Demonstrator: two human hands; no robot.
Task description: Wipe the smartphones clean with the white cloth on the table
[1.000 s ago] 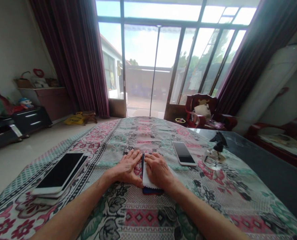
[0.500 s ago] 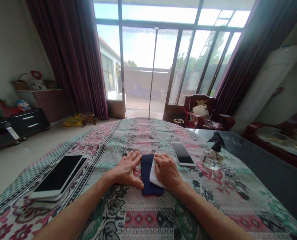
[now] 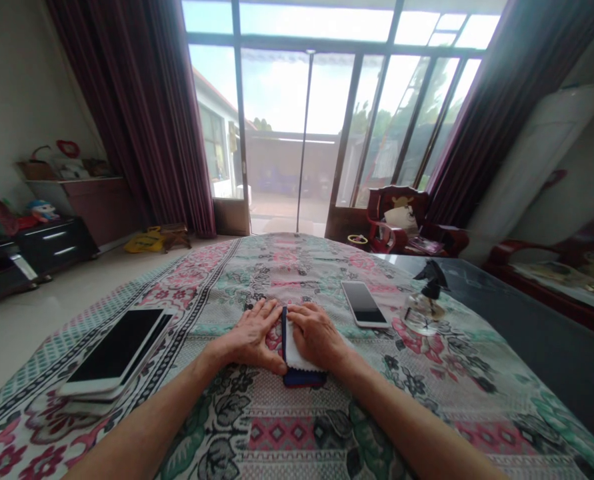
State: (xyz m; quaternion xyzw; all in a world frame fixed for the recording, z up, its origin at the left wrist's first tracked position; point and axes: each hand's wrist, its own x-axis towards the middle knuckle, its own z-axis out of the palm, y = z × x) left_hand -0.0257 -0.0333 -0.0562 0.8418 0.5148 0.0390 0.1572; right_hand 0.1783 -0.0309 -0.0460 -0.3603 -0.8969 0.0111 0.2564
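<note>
A dark blue phone (image 3: 299, 378) lies on the flowered tablecloth (image 3: 287, 427) in front of me. My right hand (image 3: 317, 335) lies flat on a white cloth (image 3: 297, 357), pressing it onto the phone's screen; the fingers are stretched out together. To the phone's left, my left hand (image 3: 251, 335) rests flat on the tablecloth, fingers extended, its thumb side against the phone's left edge. Most of the phone is hidden under the cloth and my right hand.
A white tablet (image 3: 119, 350) sits on another device at the left of the table. A white phone (image 3: 364, 304) lies to the right, and beyond it a small glass spray bottle (image 3: 421, 310) with a black top. The table's right part is bare dark glass (image 3: 537, 333).
My right hand slid the white cloth right across the phone, baring the screen, then back left to cover it. My left hand stayed in place.
</note>
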